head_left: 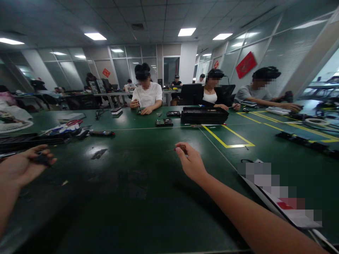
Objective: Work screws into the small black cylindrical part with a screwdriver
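My right hand is closed over the green table, pinching a small screwdriver. Its thin shaft points left, and a bit of red shows at my fingertips; the handle is mostly hidden in the fingers. At the left edge, my left hand is turned palm up, with its fingers curled around a small dark object. What kind of object this is, I cannot make out. Beyond the left hand lies a dark pen-shaped tool with a red end.
A black bin stands across the table beside an opened device with a green circuit board. Scissors with red handles lie at the left. A power strip lies at the right, near yellow tape. Several people sit opposite.
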Demonstrator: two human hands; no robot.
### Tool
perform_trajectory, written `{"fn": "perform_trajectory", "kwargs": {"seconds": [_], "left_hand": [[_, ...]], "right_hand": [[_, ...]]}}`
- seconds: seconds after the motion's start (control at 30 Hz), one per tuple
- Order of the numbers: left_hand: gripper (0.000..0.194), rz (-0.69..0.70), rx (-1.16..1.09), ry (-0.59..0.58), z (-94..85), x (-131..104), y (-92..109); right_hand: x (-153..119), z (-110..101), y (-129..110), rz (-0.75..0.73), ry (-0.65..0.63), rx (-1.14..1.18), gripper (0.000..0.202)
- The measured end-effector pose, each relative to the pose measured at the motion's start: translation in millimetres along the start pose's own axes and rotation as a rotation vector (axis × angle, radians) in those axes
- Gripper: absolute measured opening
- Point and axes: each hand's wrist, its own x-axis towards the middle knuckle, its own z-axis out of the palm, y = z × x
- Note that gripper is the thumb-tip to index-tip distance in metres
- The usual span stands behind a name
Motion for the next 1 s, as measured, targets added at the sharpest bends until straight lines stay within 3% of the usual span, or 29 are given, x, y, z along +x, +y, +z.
{"fn": "perform_trajectory", "kwargs": {"seconds": [0.13, 0.3, 0.4, 0.5, 0.57, 0.67, 0.87, 1.0], "left_hand": [[0.028, -0.086, -0.147, -0.263, 46.9, -14.3, 2.8], [0.040, -0.102, -0.236, -0.569, 132.7, -57.0, -1.9], [0.040, 0.000, -0.181, -0.749, 181.6, -94.2, -19.8], [0.029, 0.210, -0.004, -0.872, 214.2, -131.2, -44.2], [0.039, 0.350, 0.193, -0.944, 223.8, -147.8, -60.4], [0.057, 0.470, 0.374, -0.944, 223.7, -156.3, -78.3], [0.031, 0.541, 0.428, -0.969, 213.8, -149.4, -87.2], [0.037, 0.617, 0.363, -0.941, 215.6, -149.7, -89.5]], "right_hand": [[0.5, 1.1, 2.6, 0.022, -0.021, -0.011, 0.025], [0.2, 1.6, 4.3, 0.056, -0.045, -0.017, 0.026], [0.1, 0.7, 4.5, 0.071, -0.038, -0.003, 0.026], [0.0, -2.2, 2.0, 0.069, 0.009, 0.030, 0.025], [-0.4, -4.9, -2.0, 0.060, 0.062, 0.044, 0.023], [-1.7, -8.7, -9.2, 0.039, 0.109, 0.028, 0.022], [-8.0, -6.8, -11.9, -0.019, 0.041, 0.089, 0.021], [-10.3, -4.2, -8.6, -0.054, -0.015, 0.105, 0.021]]}}
